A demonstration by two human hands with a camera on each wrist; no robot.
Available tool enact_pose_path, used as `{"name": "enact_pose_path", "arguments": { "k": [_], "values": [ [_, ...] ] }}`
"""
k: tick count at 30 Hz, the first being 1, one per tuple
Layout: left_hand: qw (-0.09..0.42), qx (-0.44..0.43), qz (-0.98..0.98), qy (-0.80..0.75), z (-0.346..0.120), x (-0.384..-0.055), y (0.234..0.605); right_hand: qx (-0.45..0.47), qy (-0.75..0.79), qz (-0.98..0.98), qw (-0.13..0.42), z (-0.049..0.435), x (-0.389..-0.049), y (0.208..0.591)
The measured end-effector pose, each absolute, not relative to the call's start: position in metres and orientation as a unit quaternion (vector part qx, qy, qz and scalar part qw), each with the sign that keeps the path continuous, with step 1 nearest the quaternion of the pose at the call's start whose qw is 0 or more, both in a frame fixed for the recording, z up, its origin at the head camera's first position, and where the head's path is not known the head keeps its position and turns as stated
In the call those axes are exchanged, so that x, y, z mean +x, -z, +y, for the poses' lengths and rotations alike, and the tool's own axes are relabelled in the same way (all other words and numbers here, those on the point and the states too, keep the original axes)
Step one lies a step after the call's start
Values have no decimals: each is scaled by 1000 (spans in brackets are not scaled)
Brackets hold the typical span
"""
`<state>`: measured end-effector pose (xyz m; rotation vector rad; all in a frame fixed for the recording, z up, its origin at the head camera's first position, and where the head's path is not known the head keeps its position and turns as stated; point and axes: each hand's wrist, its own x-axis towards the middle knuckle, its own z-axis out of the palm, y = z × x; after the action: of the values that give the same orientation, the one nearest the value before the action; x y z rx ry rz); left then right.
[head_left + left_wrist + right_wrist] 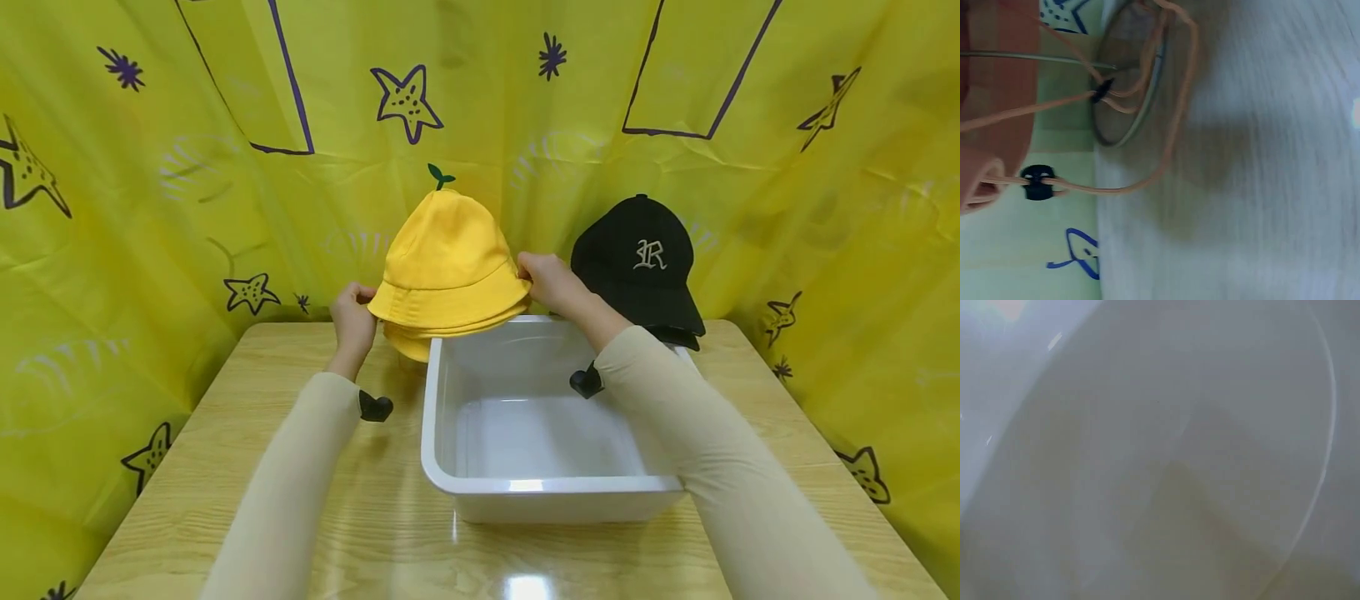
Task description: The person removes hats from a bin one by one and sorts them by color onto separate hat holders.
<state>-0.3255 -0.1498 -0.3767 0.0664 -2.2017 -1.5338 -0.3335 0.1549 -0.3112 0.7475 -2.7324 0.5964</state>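
A stack of yellow bucket hats, the top one with a green sprout, stands behind the white bin's left rear corner. My left hand pinches the brim at its left side. On the opposite side, my right hand grips the brim between curled fingers and thumb. Another yellow brim shows below, partly hidden by the bin. From the left wrist, a hat's underside appears with a drawstring, a black cord lock and a wire ring on the table. Neither wrist view shows a hand.
The white bin takes up the table's middle right, under my right forearm. Black caps, the front one lettered, are stacked at the back right. Yellow curtains enclose the wooden table behind and at both sides.
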Motion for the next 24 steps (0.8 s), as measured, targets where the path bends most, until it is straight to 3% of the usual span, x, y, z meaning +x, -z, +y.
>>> {"name": "enact_pose_path", "arguments": {
  "k": [9, 14, 24],
  "values": [
    [212, 38, -811, 544, -141, -320, 409, 205, -190, -959, 45, 151, -333, 322],
    [197, 42, -807, 555, -135, -317, 419, 199, -182, -963, 30, 149, -333, 323],
    [225, 18, -806, 548, -148, -316, 417, 209, -209, -955, 26, 151, -337, 323]
  ]
}}
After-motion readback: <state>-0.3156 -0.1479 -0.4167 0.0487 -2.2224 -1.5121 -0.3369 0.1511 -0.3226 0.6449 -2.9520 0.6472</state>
